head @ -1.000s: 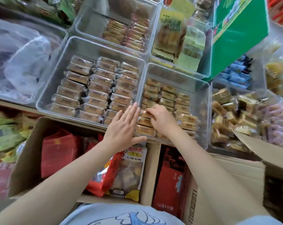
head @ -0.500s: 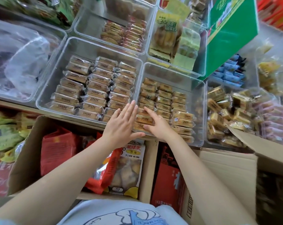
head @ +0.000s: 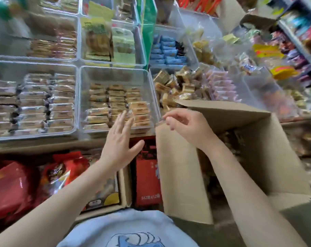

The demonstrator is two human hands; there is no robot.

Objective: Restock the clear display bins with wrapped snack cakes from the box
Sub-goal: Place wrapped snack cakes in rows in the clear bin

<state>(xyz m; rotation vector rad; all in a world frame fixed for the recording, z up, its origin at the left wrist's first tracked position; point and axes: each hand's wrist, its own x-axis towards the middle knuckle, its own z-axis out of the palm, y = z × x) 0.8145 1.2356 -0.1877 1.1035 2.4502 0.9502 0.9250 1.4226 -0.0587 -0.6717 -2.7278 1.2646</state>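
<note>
Shop shelf, snack cakes (head: 115, 104) in bin beyond left hand (head: 120, 141)

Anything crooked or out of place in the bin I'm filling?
Mostly tidy. In the middle bin, the snack cakes in the right-hand column's near end sit slightly askew and higher than the neat rows beside them. Nothing looks spilled.

My right hand (head: 185, 126) is no longer down on the snack cakes (head: 115, 106) in the clear bin (head: 151, 90); it now hovers off the bin's near right corner, over the open cardboard box (head: 183, 175), fingers loosely curled and holding nothing. My left hand (head: 120, 145) has drifted right along the bin's front edge, fingers straight and spread.
</note>
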